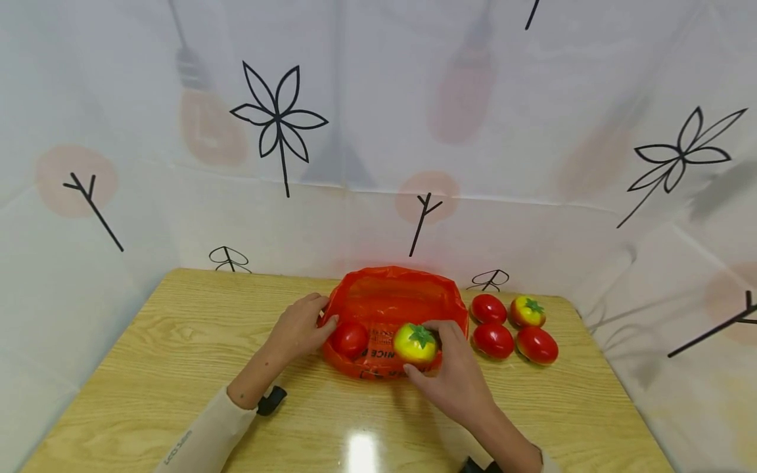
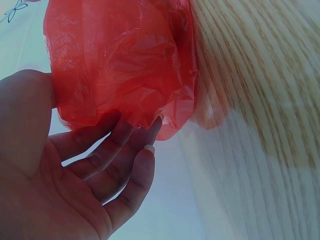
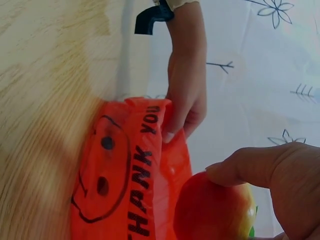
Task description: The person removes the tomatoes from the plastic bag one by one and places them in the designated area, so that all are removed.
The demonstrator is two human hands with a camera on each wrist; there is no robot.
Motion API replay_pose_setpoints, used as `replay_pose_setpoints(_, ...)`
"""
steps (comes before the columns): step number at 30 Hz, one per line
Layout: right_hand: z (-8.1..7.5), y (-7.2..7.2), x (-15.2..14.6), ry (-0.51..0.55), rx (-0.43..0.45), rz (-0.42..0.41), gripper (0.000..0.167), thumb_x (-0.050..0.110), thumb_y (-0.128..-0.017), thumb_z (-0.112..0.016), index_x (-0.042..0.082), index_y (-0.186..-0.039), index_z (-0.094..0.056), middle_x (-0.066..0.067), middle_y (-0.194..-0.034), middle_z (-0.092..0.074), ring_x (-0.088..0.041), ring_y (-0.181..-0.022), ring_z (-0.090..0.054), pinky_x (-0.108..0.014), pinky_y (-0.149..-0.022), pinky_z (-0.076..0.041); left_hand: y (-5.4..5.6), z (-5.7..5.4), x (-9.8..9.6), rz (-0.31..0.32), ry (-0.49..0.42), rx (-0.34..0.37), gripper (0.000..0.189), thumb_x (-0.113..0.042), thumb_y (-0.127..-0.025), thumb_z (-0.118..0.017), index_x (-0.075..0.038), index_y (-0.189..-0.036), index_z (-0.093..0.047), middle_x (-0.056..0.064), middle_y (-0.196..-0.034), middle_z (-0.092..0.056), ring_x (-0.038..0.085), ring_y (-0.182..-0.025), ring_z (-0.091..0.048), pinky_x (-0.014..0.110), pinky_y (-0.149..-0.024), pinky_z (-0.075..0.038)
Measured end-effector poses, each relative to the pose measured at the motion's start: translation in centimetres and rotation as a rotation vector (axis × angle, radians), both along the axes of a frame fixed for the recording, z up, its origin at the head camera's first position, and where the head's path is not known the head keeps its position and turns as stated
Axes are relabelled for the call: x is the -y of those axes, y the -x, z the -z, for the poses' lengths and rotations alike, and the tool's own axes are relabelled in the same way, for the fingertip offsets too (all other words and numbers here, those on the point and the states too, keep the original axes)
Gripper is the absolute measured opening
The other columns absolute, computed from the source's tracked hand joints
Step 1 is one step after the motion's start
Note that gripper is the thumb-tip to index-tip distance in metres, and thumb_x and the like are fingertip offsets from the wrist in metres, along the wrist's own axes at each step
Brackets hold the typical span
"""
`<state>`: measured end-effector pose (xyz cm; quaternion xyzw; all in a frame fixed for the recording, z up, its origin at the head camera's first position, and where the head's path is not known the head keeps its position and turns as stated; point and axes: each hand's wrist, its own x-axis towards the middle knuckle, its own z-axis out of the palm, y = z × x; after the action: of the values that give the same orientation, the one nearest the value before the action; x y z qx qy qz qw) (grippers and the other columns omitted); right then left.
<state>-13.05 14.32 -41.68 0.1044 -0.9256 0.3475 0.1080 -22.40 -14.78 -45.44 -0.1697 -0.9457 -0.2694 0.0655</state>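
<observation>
A red plastic bag (image 1: 393,277) stands wide-mouthed at the back of the table, with printed "THANK YOU" lettering and a smiling face on its near side in the right wrist view. My left hand (image 1: 298,330) pinches its left rim, thumb over the edge and fingers against the outside (image 2: 120,65). One red tomato (image 1: 351,340) lies inside at the left. Over the bag's right front, my right hand (image 1: 460,378) grips a yellow-and-red tomato (image 1: 414,344) with a green leafy top, its thumb pressing the red underside (image 3: 210,207).
To the right of the bag sit three red tomatoes (image 1: 493,340) and one yellow-red tomato (image 1: 527,311) with a green top, grouped closely. A patterned white cloth (image 1: 367,131) hangs right behind the wooden table (image 1: 195,341).
</observation>
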Motion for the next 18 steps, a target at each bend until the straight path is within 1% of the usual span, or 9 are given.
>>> replay_pose_setpoints(7,-0.1,-0.3,-1.1,-0.015,0.009,0.019,0.068,0.017,-0.075,-0.095,0.008,-0.13,-0.056,-0.005,-0.125,-0.06,-0.024,-0.116,-0.06,-0.049,-0.102,-0.055,0.0,0.0,0.1,0.002,0.0,0.003,0.028,-0.026,-0.097,-0.072,-0.003,-0.114,-0.072,0.003,-0.095,-0.064,0.017,-0.077,-0.057,0.031,-0.068,-0.054)
replay_pose_setpoints(14,-0.2,-0.7,-2.3,-0.024,0.017,0.046,0.067,0.015,-0.076,-0.094,0.008,-0.131,-0.056,-0.005,-0.126,-0.06,-0.024,-0.114,-0.061,-0.048,-0.098,-0.058,0.0,0.0,0.1,0.002,-0.005,0.002,0.028,-0.025,-0.097,-0.072,-0.003,-0.114,-0.072,0.003,-0.094,-0.063,0.016,-0.077,-0.057,0.031,-0.067,-0.054)
replay_pose_setpoints(18,-0.5,-1.0,-3.0,-0.019,0.031,0.056,0.069,0.014,-0.076,-0.094,0.007,-0.133,-0.055,-0.006,-0.127,-0.06,-0.026,-0.117,-0.062,-0.05,-0.098,-0.058,0.0,0.0,0.1,0.0,-0.004,0.002,0.028,-0.025,-0.097,-0.072,-0.003,-0.115,-0.072,0.003,-0.095,-0.064,0.016,-0.077,-0.057,0.031,-0.068,-0.054)
